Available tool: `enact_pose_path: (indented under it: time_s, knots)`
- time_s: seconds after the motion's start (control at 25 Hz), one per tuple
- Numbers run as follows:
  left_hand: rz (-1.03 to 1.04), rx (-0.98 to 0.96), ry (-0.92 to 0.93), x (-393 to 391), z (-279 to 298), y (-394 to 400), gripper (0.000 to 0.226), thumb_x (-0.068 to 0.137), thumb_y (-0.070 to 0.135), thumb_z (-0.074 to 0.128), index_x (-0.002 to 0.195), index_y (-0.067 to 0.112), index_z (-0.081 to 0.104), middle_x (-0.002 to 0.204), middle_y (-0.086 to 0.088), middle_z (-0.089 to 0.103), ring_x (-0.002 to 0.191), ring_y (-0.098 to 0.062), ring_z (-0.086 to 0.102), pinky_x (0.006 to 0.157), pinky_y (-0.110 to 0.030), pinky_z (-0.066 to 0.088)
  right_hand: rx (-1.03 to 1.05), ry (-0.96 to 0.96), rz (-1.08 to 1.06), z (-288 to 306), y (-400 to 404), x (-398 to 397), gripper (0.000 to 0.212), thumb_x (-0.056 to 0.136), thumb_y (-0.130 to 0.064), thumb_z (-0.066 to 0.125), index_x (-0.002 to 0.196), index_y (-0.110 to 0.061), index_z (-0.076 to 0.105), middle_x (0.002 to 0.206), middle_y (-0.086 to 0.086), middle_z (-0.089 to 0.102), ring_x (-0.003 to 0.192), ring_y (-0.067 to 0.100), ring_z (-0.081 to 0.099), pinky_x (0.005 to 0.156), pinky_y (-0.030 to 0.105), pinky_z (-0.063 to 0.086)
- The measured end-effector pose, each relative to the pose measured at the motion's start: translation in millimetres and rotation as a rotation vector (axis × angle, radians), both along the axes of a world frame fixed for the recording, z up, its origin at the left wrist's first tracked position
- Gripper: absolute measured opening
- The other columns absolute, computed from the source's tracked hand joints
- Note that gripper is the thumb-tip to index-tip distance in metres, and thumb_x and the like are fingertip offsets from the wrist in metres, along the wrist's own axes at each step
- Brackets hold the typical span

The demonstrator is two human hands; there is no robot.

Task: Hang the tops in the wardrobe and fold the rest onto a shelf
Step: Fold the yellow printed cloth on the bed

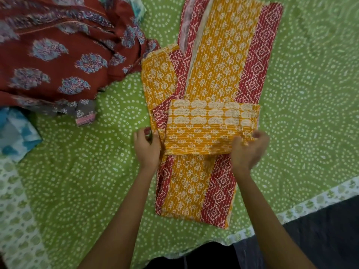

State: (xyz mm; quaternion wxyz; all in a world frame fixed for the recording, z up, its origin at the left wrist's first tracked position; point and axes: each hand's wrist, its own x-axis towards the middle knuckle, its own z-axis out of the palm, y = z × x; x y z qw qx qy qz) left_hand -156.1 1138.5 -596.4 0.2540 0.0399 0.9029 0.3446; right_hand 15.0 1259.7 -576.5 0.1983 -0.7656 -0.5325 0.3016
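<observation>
Evenly and softly lit, fairly bright, with no clear single source and no glare. Only faint, diffuse shadows under the forearms and along the folded edges of the yellow-and-red garment (213, 78). Slightly soft overall, as from compression. Strongest motion blur on the maroon printed cloth (58, 55) at upper left, its motifs smeared sideways. Also blurred at the right hand (248, 150), fingers indistinct; left hand (146, 147) sharper. Wide-angle bending toward the edges, the green bedsheet (310, 94) and its white border curving. Dim and detail-poor in the bottom right corner
</observation>
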Motion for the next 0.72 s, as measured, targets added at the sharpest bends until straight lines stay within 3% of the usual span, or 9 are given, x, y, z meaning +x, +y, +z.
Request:
enact_pose_path:
  time_s: [0.12,0.2,0.28,0.4,0.52,0.64,0.72]
  knots:
    - [-0.008,-0.03,-0.016,-19.7,-1.1,22.9,0.023,0.09,0.019,0.058,0.11,0.008,0.056,0.096,-0.001,0.06,0.079,-0.012,0.056,0.06,-0.014,0.042,-0.005,0.29,0.584,6.6,-18.9,-70.9,0.009,0.084,-0.005,0.06,0.088,-0.011,0.056,0.08,-0.007,0.055,0.068,0.006,0.051,0.06,0.015,0.045]
    - [-0.052,-0.036,-0.086,-35.2,-0.2,41.7,0.023,0.088,0.025,0.06,0.104,0.009,0.057,0.085,0.003,0.059,0.067,-0.009,0.052,0.055,-0.017,0.039,-0.062,0.373,0.707,3.8,-27.9,-103.1,0.004,0.086,-0.004,0.06,0.083,-0.007,0.059,0.074,-0.003,0.058,0.064,0.006,0.051,0.059,0.013,0.045]
    - [0.04,0.046,-0.254,-51.7,6.5,60.1,0.029,0.087,0.029,0.061,0.108,0.009,0.057,0.083,0.002,0.058,0.074,-0.012,0.054,0.065,-0.023,0.047,-0.216,0.449,0.519,-3.3,-30.6,-117.3,0.007,0.086,-0.003,0.058,0.082,-0.009,0.058,0.075,-0.001,0.058,0.069,0.01,0.054,0.063,0.013,0.046]
    - [0.356,0.345,-0.498,-70.3,4.0,51.5,0.045,0.088,0.031,0.059,0.127,0.01,0.051,0.12,-0.004,0.06,0.107,-0.018,0.056,0.101,-0.035,0.042,-0.404,0.523,0.241,-15.8,-30.6,-105.6,0.013,0.089,-0.005,0.057,0.08,-0.015,0.057,0.081,0.001,0.062,0.076,0.015,0.06,0.071,0.023,0.053]
    - [0.645,0.657,-0.546,-83.4,-5.4,1.8,0.045,0.091,0.039,0.052,0.127,0.013,0.052,0.128,-0.011,0.058,0.117,-0.028,0.056,0.1,-0.049,0.044,-0.468,0.592,0.162,-15.4,-25.3,-92.1,0.018,0.09,-0.002,0.054,0.081,-0.017,0.056,0.079,0.0,0.062,0.072,0.011,0.062,0.068,0.02,0.053]
    - [0.832,0.84,-0.645,-98.8,-9.5,-44.3,0.037,0.098,0.038,0.035,0.116,0.016,0.058,0.121,-0.009,0.061,0.112,-0.026,0.058,0.102,-0.045,0.042,-0.456,0.533,0.189,-12.4,-25.2,-97.2,0.018,0.09,-0.001,0.054,0.08,-0.016,0.055,0.078,-0.001,0.06,0.07,0.01,0.06,0.07,0.024,0.053]
    - [0.9,0.93,-0.728,-104.3,-0.1,-55.8,0.033,0.098,0.033,0.038,0.112,0.013,0.06,0.122,-0.011,0.06,0.111,-0.025,0.057,0.105,-0.043,0.04,-0.396,0.479,0.218,-8.9,-28.5,-105.6,0.016,0.089,-0.001,0.055,0.081,-0.014,0.056,0.074,-0.001,0.059,0.065,0.01,0.057,0.065,0.024,0.052]
